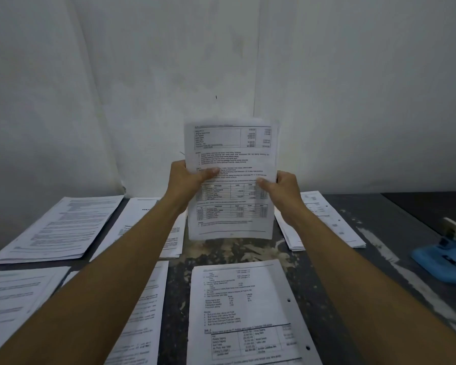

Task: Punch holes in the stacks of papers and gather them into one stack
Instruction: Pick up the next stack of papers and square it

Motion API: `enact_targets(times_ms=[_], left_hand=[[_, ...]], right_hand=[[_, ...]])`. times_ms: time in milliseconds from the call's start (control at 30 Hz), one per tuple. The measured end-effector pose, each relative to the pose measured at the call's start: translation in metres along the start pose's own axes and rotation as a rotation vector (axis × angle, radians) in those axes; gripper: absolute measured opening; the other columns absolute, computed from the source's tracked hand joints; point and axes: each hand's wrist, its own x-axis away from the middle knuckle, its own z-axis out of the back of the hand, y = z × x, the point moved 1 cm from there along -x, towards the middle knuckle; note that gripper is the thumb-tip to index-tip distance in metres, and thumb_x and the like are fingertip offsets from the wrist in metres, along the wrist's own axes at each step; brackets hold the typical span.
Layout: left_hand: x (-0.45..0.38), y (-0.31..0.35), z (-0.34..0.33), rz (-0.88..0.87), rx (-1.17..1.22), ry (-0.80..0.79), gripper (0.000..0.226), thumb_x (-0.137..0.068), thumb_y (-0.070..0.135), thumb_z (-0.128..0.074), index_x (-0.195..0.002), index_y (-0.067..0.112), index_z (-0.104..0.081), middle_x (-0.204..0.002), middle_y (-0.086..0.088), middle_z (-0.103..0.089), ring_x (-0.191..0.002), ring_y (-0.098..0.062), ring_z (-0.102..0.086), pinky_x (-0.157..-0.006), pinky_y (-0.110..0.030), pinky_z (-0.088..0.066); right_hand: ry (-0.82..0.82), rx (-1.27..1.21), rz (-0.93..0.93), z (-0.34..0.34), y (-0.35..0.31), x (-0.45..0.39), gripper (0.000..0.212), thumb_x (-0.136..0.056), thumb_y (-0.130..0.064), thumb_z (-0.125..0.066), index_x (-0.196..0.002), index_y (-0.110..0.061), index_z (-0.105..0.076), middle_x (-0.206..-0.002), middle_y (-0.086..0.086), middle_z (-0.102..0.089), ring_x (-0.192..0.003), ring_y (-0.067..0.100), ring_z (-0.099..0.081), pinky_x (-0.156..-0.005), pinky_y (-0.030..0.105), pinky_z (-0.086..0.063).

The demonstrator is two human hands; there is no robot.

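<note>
Near punched stack (248, 312): lies flat on the table (353, 272) at front centre; two punched holes show along its right edge; top sheet carries printed text and a table near its bottom.
Front left stacks: one stack (13, 299) at the far left edge and another (142, 312) beside it, partly covered by the left forearm; both flat, printed side up; no holes can be made out on them.
Hole punch (442, 259): blue, on the table at the right edge, well apart from the held papers; only part of it is in view.
Table: dark top with pale worn patches at the middle and a pale streak on the right.
Rear left stacks: one stack (61, 227) lies angled at far left; a second (148, 222) beside it, its near part behind the left forearm.
Rear right stack (327, 222): flat, angled, just behind the right wrist.
Held stack (232, 180): upright, printed side toward the camera, lifted above the table centre; bottom edge is close over the surface, contact cannot be told; slightly blurred.
Left hand (187, 177): grasps the held stack's left edge, thumb across the front of the page, fingers behind.
Right hand (282, 191): grasps the right edge the same way, thumb on the front.
Wall (142, 88): pale, plain, directly behind the table.
</note>
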Motion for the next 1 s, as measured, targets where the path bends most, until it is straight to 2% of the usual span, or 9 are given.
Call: enact_targets(times_ms=[100,200,300,400,500,667,800,833,1000], left_hand=[[0.0,0.01,0.0,0.055,0.061,-0.064,0.035,-0.076,0.013,-0.085,-0.108,0.006,-0.073,-0.099,-0.006,-0.078,-0.087,-0.022,-0.076,-0.074,-0.034,-0.062],[0.004,0.011,-0.006,0.135,0.115,-0.134,0.034,-0.083,0.013,-0.079,-0.114,0.004,-0.071,-0.108,-0.011,-0.076,-0.095,-0.03,-0.074,-0.084,-0.045,-0.06],[0.015,0.011,-0.021,0.175,0.155,-0.153,0.03,-0.088,0.011,-0.073,-0.116,0.002,-0.069,-0.109,-0.014,-0.075,-0.093,-0.031,-0.075,-0.075,-0.04,-0.062],[0.025,0.014,-0.041,0.146,0.109,-0.159,0.027,-0.09,0.013,-0.072,-0.115,0.004,-0.07,-0.105,-0.01,-0.076,-0.088,-0.027,-0.076,-0.072,-0.036,-0.062],[0.034,0.015,-0.064,0.12,0.08,-0.167,0.021,-0.092,0.013,-0.071,-0.112,0.006,-0.07,-0.101,-0.006,-0.077,-0.084,-0.022,-0.076,-0.068,-0.032,-0.062],[0.046,0.008,-0.108,0.122,0.077,-0.188,0.021,-0.093,0.016,-0.07,-0.113,0.009,-0.071,-0.101,-0.004,-0.078,-0.089,-0.024,-0.076,-0.081,-0.043,-0.061],[0.053,0.004,-0.141,0.153,0.104,-0.199,0.019,-0.092,0.015,-0.07,-0.111,0.01,-0.072,-0.101,-0.004,-0.078,-0.089,-0.023,-0.076,-0.083,-0.044,-0.061],[0.053,0.003,-0.149,0.156,0.103,-0.207,0.019,-0.092,0.015,-0.071,-0.11,0.011,-0.072,-0.101,-0.004,-0.078,-0.089,-0.023,-0.076,-0.083,-0.045,-0.061],[0.062,-0.001,-0.195,0.215,0.115,-0.266,0.024,-0.093,0.017,-0.069,-0.116,0.011,-0.07,-0.105,-0.003,-0.077,-0.092,-0.021,-0.075,-0.086,-0.045,-0.06]], right_hand=[[-0.036,0.007,-0.002,0.015,-0.012,0.0,0.028,-0.092,-0.014,-0.07,-0.119,-0.006,-0.069,-0.106,0.001,-0.07,-0.081,0.005,-0.064,-0.065,0.017,-0.048],[-0.044,-0.038,-0.053,0.032,-0.015,0.002,0.023,-0.089,-0.013,-0.073,-0.111,-0.007,-0.071,-0.109,0.005,-0.073,-0.09,0.016,-0.068,-0.083,0.034,-0.056],[-0.048,-0.074,-0.09,0.052,-0.015,0.006,0.012,-0.087,-0.012,-0.075,-0.099,-0.012,-0.073,-0.105,0.008,-0.076,-0.097,0.026,-0.071,-0.095,0.045,-0.055],[-0.059,-0.077,-0.123,0.076,-0.014,0.012,0.021,-0.086,-0.011,-0.075,-0.107,-0.006,-0.072,-0.105,0.007,-0.076,-0.102,0.029,-0.071,-0.096,0.049,-0.054],[-0.089,-0.063,-0.157,0.102,-0.013,0.019,0.027,-0.088,-0.01,-0.073,-0.114,-0.006,-0.07,-0.109,0.006,-0.076,-0.1,0.029,-0.071,-0.093,0.048,-0.056],[-0.041,-0.073,-0.184,0.15,-0.005,0.031,0.028,-0.088,-0.013,-0.073,-0.116,-0.008,-0.07,-0.106,0.008,-0.076,-0.097,0.031,-0.073,-0.089,0.05,-0.058],[0.023,-0.026,-0.205,0.186,0.0,0.041,0.021,-0.092,-0.015,-0.069,-0.11,-0.004,-0.069,-0.098,0.009,-0.077,-0.085,0.026,-0.074,-0.061,0.031,-0.058],[0.04,-0.017,-0.206,0.194,0.001,0.042,0.02,-0.093,-0.015,-0.068,-0.109,-0.004,-0.069,-0.097,0.01,-0.077,-0.084,0.026,-0.074,-0.059,0.029,-0.056],[0.147,0.064,-0.207,0.238,0.006,0.045,0.013,-0.093,-0.012,-0.068,-0.106,-0.008,-0.07,-0.097,0.008,-0.077,-0.084,0.022,-0.075,-0.068,0.034,-0.061]])
